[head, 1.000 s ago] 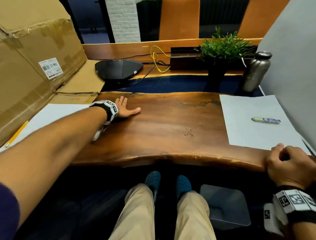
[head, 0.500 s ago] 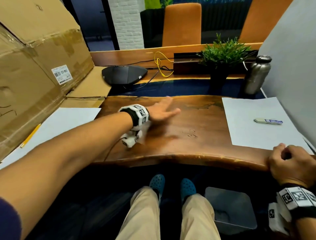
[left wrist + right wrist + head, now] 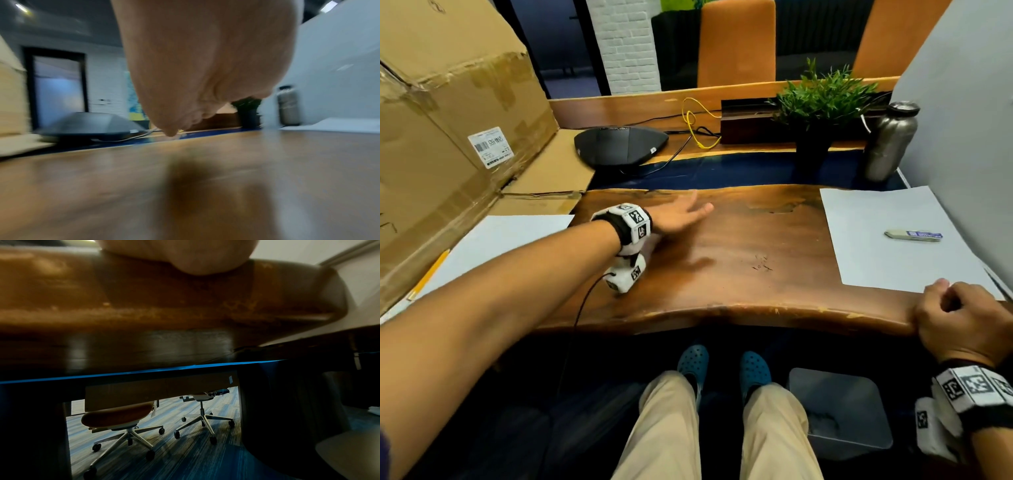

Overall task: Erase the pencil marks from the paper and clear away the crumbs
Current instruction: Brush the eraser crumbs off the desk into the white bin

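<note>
Sweeping rightward since a moment ago, the left hand now lies flat with fingers straight over the middle of the brown wooden bench, nearing the small dark eraser crumbs. They look featherlight and loose, best brushed rather than pinched. Just right lies the white paper sheet, thin and floppy, carrying the slim white-and-blue eraser. The right hand, clenched empty, rests at the near edge; open bench lies between the hands.
</note>
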Demonstrator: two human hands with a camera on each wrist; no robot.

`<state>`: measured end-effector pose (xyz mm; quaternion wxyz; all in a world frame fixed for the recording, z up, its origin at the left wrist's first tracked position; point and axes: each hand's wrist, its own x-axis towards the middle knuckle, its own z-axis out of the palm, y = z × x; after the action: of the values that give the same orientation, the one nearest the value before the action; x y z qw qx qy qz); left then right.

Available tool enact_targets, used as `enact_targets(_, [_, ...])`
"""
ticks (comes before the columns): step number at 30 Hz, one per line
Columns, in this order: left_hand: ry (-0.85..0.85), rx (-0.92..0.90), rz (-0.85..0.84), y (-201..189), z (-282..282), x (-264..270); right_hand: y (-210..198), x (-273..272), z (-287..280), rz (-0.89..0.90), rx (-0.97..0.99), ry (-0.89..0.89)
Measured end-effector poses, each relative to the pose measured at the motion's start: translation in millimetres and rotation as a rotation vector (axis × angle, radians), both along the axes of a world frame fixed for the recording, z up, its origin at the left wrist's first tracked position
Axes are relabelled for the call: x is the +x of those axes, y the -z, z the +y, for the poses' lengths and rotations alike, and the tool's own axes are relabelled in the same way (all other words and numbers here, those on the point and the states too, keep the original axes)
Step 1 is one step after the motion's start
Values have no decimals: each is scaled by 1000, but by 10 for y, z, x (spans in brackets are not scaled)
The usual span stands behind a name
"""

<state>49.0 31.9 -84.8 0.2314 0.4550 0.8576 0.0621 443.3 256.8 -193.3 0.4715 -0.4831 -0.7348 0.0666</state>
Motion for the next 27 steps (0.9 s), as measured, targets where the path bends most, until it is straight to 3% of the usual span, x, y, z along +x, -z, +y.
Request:
enact_targets(2, [-130,-104,137,118,-26,-307,-3,0,-3,-5,-10,9])
enact_targets(5, [-177,-280,186,248,9,-467,6,4,-3,-2,-1,13])
enact_targets(8, [-52,-302,174,230,105,-244,11,7,13,-8,4,24])
enact_targets(11, [199,-286,150,226,79,144,15,12,9,-7,2,7])
enact_targets(13, [377,-248,54,192,10,373,25,17,15,-6,7,6])
enact_targets(15, [426,-136,-100,128,-52,464,11,13,9,-7,5,6])
enact_targets(20, [176,411,-59,11,-65,418,-9,10,-6,-29,0,27])
enact_targets(24, [128,472,-74,-15,-26,470,-12,11,-12,-26,-2,24])
enact_targets(27, [230,359,-85,-31,-2,494,-19,14,-19,-23,-1,28])
